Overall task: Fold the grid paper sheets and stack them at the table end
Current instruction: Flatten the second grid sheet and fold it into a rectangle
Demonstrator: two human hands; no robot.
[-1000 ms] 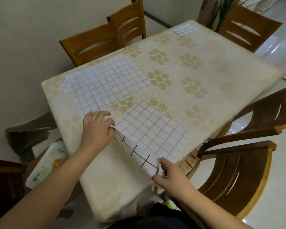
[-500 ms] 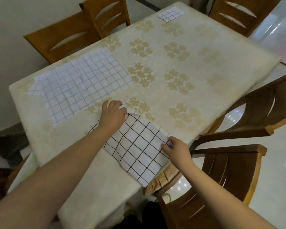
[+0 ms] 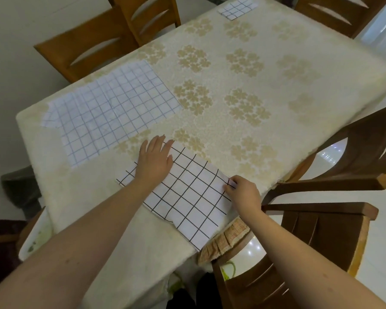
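A grid paper sheet [image 3: 187, 197] with black lines lies folded over at the near edge of the table [image 3: 243, 121], one corner hanging past the edge. My left hand [image 3: 155, 160] presses flat on its far left part with fingers spread. My right hand [image 3: 243, 192] pinches the sheet's right corner with curled fingers. Several unfolded sheets with blue lines [image 3: 112, 108] lie overlapping at the table's left side. A small folded grid stack [image 3: 237, 7] sits at the far end of the table.
The table has a cream cloth with gold flower prints. Wooden chairs [image 3: 98, 43] stand on the left side, dark wooden chairs [image 3: 334, 186] at the right, one [image 3: 334, 12] at the far end. A white tray [image 3: 35, 239] shows below the table's left corner.
The near half of the sheet has been folded over away from me, showing its black-lined side. My left hand has opened flat on it, and my right hand moved up to its right corner.
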